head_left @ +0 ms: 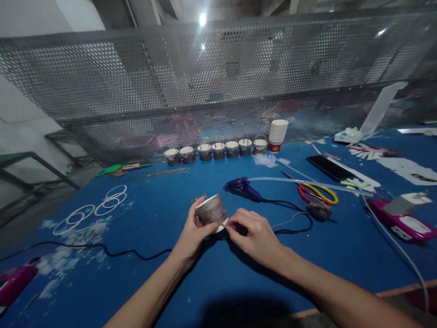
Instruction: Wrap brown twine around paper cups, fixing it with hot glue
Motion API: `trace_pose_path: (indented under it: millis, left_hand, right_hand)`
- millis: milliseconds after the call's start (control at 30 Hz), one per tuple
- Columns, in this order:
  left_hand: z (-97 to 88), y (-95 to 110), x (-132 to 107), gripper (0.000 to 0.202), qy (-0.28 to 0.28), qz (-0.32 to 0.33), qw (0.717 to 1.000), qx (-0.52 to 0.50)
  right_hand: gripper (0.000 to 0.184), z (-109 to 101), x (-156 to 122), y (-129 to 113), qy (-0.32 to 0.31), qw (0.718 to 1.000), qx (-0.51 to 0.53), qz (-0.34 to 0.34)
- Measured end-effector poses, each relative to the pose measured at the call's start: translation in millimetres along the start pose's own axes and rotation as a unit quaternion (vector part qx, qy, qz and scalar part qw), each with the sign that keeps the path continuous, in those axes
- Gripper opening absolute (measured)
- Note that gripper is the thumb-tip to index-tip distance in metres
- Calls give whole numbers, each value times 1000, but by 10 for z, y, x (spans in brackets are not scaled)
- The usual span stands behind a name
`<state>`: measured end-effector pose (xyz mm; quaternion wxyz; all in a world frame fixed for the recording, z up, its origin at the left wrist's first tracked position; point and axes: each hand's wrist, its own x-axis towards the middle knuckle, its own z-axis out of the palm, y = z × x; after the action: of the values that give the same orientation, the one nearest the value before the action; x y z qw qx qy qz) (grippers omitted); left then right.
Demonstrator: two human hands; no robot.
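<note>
My left hand (pixel 194 234) is wrapped round a white paper cup (pixel 212 213), tilted on its side above the table. Brownish-grey yarn covers most of the cup's wall, and a white band shows at the end nearest my right hand. My right hand (pixel 254 232) is closed in a pinch at that white end, with its fingertips on the yarn (pixel 224 224). A thin strand trails right from behind this hand towards a small grey ball of yarn (pixel 319 210). Just beyond the cup lies a blue hot glue gun (pixel 243 187) with a clear glue stick in it.
Several yarn-wrapped cups with handles (pixel 218 151) line the back by a perforated metal screen (pixel 211 86), beside stacked paper cups (pixel 278 134). Scissors (pixel 316 193), a phone (pixel 329 167) and a magenta device (pixel 401 221) lie right. White rings (pixel 111 200) and a black cable (pixel 136 256) lie left.
</note>
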<state>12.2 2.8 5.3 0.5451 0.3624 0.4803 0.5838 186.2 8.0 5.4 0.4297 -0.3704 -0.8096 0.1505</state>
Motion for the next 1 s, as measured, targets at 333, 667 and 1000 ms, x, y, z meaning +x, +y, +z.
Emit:
trace_pose_path:
  millis: [333,667,1000]
  left_hand:
    - [-39,35,52,87,9,38,999,14]
    - [-13,79,29,85,11,33,999,15]
    - [-44,75,67,84,36,18,999,-10]
  right_hand:
    - [25,-407,-51,-77,-87,976,-83,-183]
    - [37,-571,459,773,-121,963,-96,220]
    - [21,-216,713,828,-144,964,31,222]
